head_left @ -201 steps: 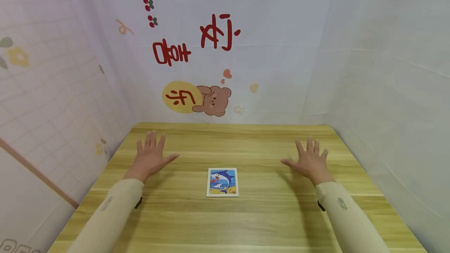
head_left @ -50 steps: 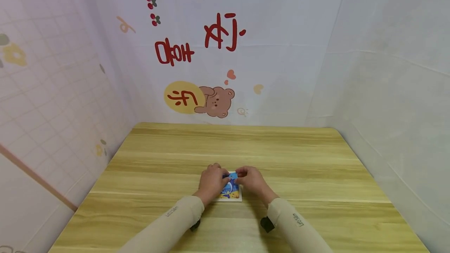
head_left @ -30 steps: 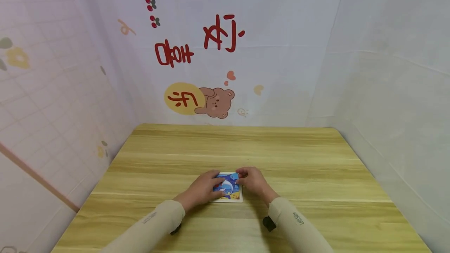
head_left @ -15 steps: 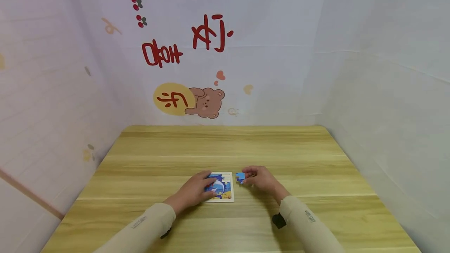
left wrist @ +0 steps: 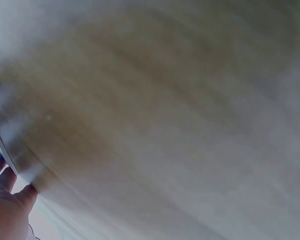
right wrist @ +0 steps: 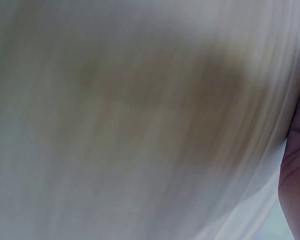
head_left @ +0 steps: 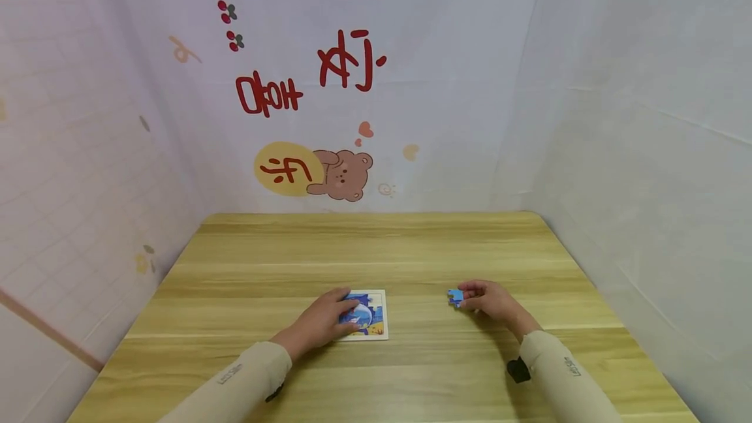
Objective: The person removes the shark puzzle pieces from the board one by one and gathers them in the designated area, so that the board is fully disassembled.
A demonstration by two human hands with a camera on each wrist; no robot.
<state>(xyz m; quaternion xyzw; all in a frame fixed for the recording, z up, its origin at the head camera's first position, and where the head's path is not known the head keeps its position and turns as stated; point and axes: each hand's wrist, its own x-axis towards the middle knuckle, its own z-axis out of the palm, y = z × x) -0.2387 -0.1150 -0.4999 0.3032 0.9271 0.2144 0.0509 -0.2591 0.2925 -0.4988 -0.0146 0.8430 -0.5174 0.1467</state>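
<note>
A small jigsaw puzzle with a white frame and a sea-animal picture lies flat on the wooden table; a pale gap shows at its upper right. My left hand rests on its left part, fingers and thumb spread on the picture, hiding that side. Well to the right, my right hand pinches a blue puzzle piece by its right side, close to the tabletop; whether the piece touches the wood I cannot tell. In the left wrist view only some fingers show, and the right wrist view is mostly blurred.
The wooden table stretches around both hands. A white printed cloth hangs behind its far edge, with similar cloth walls at left and right.
The right hand has pulled the blue piece out of the puzzle's upper right and carried it to the right. The left hand has shifted from the puzzle's top to its left side and stays there.
</note>
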